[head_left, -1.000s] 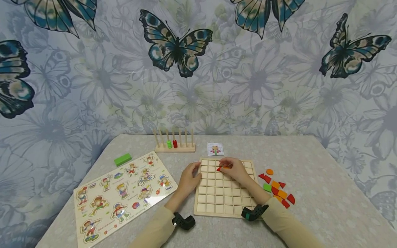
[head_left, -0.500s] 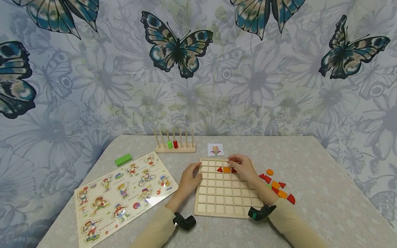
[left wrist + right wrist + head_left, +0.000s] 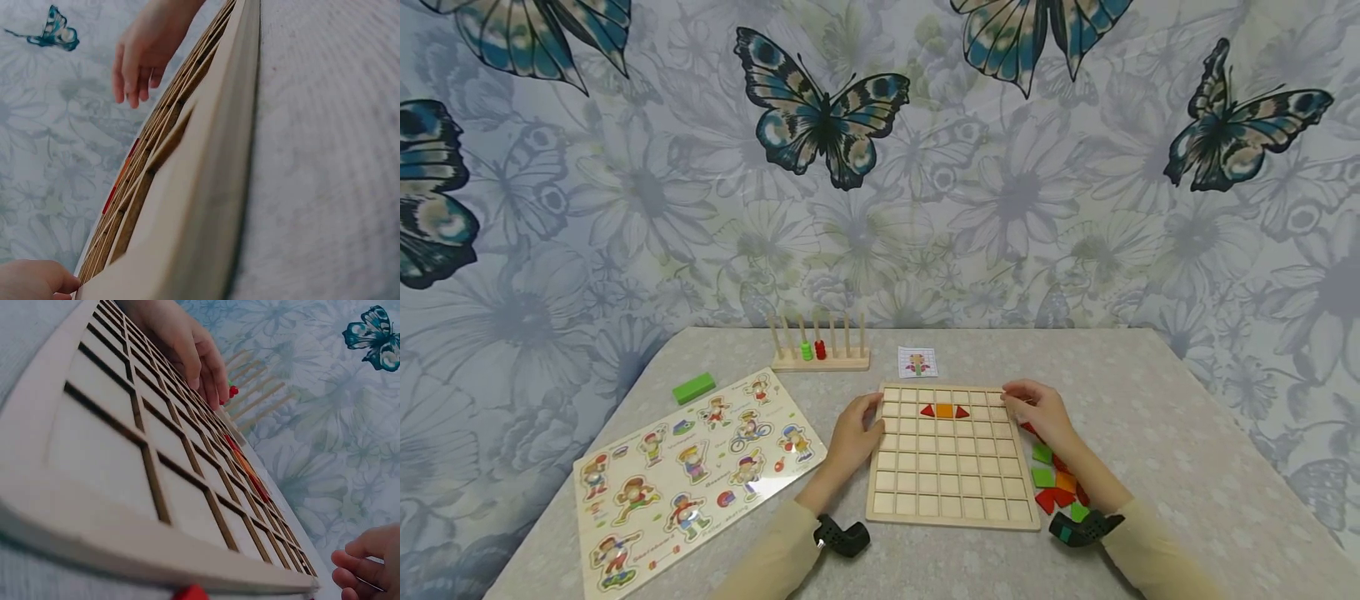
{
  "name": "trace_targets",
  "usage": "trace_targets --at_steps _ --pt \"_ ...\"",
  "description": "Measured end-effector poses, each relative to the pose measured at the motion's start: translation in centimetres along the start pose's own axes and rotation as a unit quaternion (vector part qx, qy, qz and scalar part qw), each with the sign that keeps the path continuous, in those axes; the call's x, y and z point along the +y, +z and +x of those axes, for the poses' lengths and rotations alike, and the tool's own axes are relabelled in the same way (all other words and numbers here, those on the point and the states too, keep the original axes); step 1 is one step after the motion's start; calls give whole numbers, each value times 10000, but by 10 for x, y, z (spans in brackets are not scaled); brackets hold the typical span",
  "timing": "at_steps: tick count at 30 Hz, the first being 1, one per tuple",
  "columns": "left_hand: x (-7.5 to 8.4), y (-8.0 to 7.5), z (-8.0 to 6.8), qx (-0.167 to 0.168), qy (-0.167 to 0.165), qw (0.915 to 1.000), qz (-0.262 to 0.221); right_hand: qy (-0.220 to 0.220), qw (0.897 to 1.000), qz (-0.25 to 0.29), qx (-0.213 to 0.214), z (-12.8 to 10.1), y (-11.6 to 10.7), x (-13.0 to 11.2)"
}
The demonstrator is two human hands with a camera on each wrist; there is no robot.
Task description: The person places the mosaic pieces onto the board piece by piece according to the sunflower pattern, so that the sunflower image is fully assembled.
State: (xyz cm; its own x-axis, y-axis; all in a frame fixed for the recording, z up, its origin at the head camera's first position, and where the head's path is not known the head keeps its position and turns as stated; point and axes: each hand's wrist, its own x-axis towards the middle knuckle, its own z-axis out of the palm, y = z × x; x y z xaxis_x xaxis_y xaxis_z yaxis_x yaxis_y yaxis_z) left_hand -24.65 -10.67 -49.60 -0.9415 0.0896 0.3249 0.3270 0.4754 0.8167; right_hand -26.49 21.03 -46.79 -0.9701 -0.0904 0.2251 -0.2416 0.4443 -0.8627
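Pale wooden grid board (image 3: 951,492) lies flat on the grey speckled desk (image 3: 1150,400), between both hands. Left hand (image 3: 853,433) rests against the board's left edge, fingers relaxed, gripping nothing. Right hand (image 3: 1037,412) sits at the board's far right corner, fingers loosely curled, holding nothing. A red triangle, orange square, red triangle row (image 3: 944,411) fills three cells in the second row. Loose red, green and orange tiles (image 3: 1048,483) lie just right of the board.
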Motion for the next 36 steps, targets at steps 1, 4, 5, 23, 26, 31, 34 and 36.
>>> trace_targets --at_steps 1,4,5,23,26,31,34,36 --pt "0 0 0 7 -3 10000 -1 -47 10000 -58 26 -2 -4 3" --pt "-1 0 1 28 30 10000 9 -203 9994 -218 150 -4 -16 18" --pt "-1 1 1 25 26 10000 22 -233 9990 -315 200 -6 -19 21" --pt "0 -1 -1 24 71 10000 -23 458 9947 -831 406 -11 -34 32" --pt "0 -1 -1 29 78 9999 -61 463 9938 -901 455 -12 -33 32" --pt "0 -1 -1 6 60 9999 -87 482 9927 -953 569 -13 -32 33" --pt "-1 0 -1 -6 57 10000 -68 457 9924 -955 636 -14 -31 34" --pt "-2 0 -1 -1 57 10000 -52 436 9919 -986 667 -14 -31 34"
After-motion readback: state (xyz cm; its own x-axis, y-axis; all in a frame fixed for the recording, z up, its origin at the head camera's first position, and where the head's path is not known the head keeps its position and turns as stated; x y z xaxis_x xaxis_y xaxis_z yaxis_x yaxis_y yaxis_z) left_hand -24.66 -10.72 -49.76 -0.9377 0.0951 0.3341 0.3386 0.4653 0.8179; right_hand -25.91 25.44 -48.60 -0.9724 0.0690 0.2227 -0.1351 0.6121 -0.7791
